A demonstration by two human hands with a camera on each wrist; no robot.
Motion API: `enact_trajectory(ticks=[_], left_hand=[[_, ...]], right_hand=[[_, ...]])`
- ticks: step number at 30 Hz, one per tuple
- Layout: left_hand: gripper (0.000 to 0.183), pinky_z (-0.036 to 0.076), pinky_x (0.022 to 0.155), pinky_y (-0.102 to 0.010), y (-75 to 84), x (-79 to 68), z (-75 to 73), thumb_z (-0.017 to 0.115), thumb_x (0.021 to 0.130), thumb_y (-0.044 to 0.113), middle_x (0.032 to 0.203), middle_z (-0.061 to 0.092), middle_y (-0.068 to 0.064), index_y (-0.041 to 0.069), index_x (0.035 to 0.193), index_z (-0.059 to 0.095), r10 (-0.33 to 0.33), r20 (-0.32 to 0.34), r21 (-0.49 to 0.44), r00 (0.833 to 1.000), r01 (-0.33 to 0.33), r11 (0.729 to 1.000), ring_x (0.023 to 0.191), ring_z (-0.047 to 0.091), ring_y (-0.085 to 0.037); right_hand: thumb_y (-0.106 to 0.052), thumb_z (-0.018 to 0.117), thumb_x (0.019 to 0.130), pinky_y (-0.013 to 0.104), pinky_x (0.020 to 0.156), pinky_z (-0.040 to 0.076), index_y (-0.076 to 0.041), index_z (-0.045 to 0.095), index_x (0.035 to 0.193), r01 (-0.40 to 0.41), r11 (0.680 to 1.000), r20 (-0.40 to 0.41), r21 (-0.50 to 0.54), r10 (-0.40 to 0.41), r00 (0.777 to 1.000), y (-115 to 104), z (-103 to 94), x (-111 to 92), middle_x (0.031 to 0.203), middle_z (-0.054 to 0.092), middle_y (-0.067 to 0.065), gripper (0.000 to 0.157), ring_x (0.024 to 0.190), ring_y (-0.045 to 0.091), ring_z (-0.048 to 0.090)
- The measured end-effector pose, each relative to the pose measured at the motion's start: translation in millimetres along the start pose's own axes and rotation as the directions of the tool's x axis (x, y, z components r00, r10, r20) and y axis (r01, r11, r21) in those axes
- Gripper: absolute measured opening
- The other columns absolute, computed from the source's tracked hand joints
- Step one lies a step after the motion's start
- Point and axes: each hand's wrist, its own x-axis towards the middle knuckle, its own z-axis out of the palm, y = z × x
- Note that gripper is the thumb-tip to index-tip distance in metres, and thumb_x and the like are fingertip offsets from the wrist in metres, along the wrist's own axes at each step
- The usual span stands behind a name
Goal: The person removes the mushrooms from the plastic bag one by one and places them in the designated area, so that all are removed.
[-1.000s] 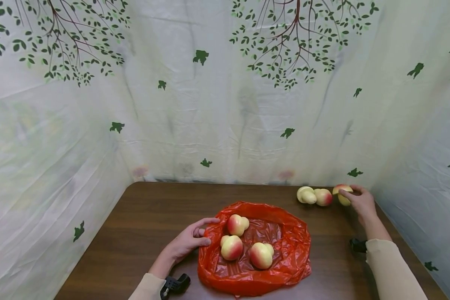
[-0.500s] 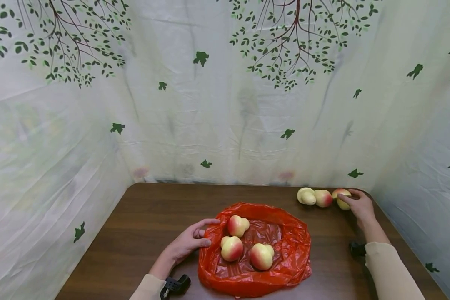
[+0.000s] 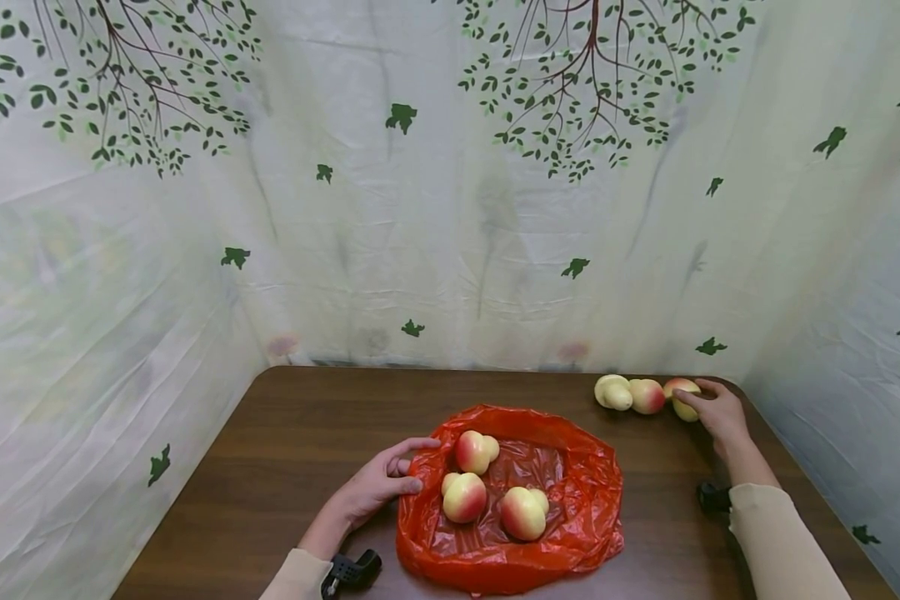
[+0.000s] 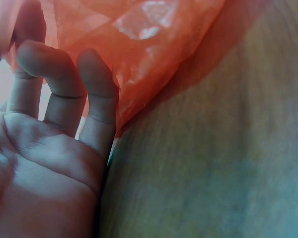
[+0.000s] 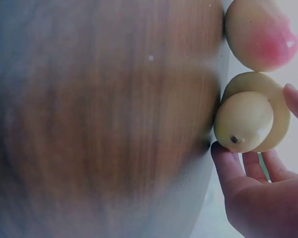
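Note:
My right hand (image 3: 720, 412) grips a two-lobed gourd (image 3: 684, 398), pale yellow with a red blush, at the table's back right corner. In the right wrist view the thumb is on one side of this gourd (image 5: 246, 119) and the fingers are on the other, with its small lobe and stem end facing the camera. Left of it sit a red-blushed gourd (image 3: 647, 396) and a paler gourd (image 3: 612, 391) in a row. My left hand (image 3: 371, 482) holds the left rim of a red plastic bag (image 3: 585, 537), fingers curled at the plastic (image 4: 154, 64). Three gourds (image 3: 523, 513) lie inside the wide-mouthed bag.
The brown wooden table (image 3: 315, 408) has a rounded back edge. A white curtain (image 3: 435, 208) printed with leaves and branches hangs behind it and along both sides. Each wrist wears a black strap device (image 3: 351, 572).
My right hand has brought its gourd slightly left and down, close against the row, and the gourd has turned a little. The left hand and the bag have stayed in place.

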Motion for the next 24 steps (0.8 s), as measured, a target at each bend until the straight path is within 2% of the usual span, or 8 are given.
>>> enact_trajectory(ticks=[13,20,21,24], left_hand=[[0.060,0.066,0.083,-0.032,1.1,0.5,0.5,0.061,0.107,0.007,0.101,0.080,0.002,0.004,0.161,0.036,-0.006,0.002,-0.004,1.000,0.006,1.000,0.092,0.079,-0.011],[0.060,0.067,0.082,-0.032,0.2,0.6,0.1,0.061,0.107,0.005,0.100,0.080,0.002,0.004,0.161,0.036,0.001,0.000,0.007,1.000,-0.001,1.000,0.090,0.079,-0.011],[0.060,0.067,0.082,-0.032,-0.1,0.5,-0.1,0.061,0.107,0.005,0.100,0.080,0.001,0.004,0.161,0.036,0.001,0.000,0.006,1.000,-0.001,1.000,0.090,0.079,-0.011],[0.060,0.066,0.083,-0.032,-0.4,0.3,-0.5,0.061,0.107,0.006,0.101,0.080,0.001,0.004,0.161,0.036,-0.002,-0.001,0.004,1.000,0.002,1.000,0.091,0.080,-0.011]], right_hand=[[-0.038,0.063,0.106,0.062,0.123,0.032,0.007,0.023,0.164,0.013,1.000,0.038,0.002,-0.013,0.999,-1.7,-3.0,-4.0,0.170,0.021,0.035,0.084,0.147,0.047,0.031],[-0.041,0.063,0.106,0.057,0.122,0.037,0.005,0.024,0.165,0.047,0.999,-0.011,0.009,-0.047,0.999,-1.8,-5.4,-2.1,0.169,0.030,0.030,0.085,0.151,0.044,0.034],[-0.042,0.063,0.106,0.052,0.120,0.041,0.004,0.024,0.166,0.051,0.999,-0.018,0.010,-0.051,0.999,-3.2,-6.0,-2.6,0.170,0.030,0.029,0.085,0.152,0.043,0.035],[-0.043,0.063,0.105,0.050,0.120,0.042,0.002,0.023,0.167,0.067,0.998,-0.032,0.019,-0.066,0.997,-9.0,-7.9,-5.0,0.170,0.031,0.028,0.086,0.154,0.043,0.034]])
